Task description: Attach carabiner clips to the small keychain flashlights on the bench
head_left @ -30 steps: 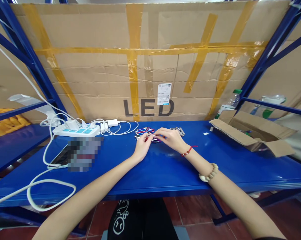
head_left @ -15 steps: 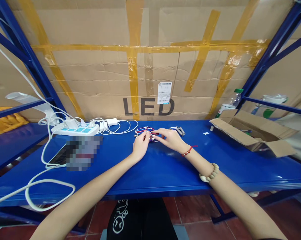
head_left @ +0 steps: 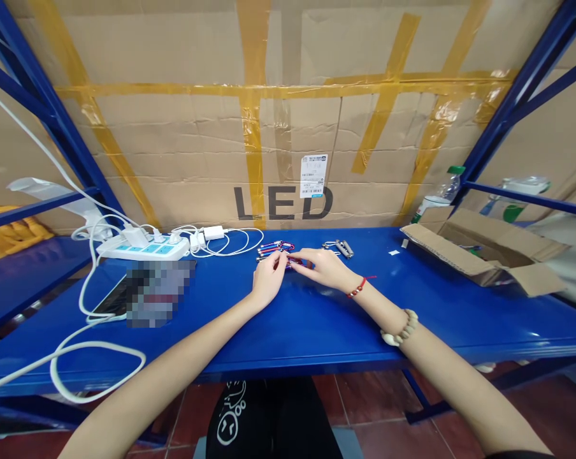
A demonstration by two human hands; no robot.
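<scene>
My left hand [head_left: 269,279] is closed in a pinch over a small heap of slim red, blue and silver metal pieces [head_left: 271,247] on the blue table. Its fingertips cover whatever they grip. From the right, my right hand [head_left: 325,268] meets it, thumb and index finger drawn together over the same heap; what lies between them is too small to make out. Part of the heap is hidden under both hands. Just behind my right hand lie several slim silver-grey metal pieces [head_left: 340,248], apart from the coloured ones.
A white power strip [head_left: 144,247] with plugs and looping cables stands at the back left, a blurred flat dark device [head_left: 149,293] in front of it. To the right are an open cardboard box [head_left: 460,261], a green-capped bottle [head_left: 441,194] and a paper scrap [head_left: 394,253]. Cardboard [head_left: 197,140] walls the back.
My right hand's fingers have shifted slightly down and closer to my left fingertips. The left hand stays at the heap. The whole view has moved a little.
</scene>
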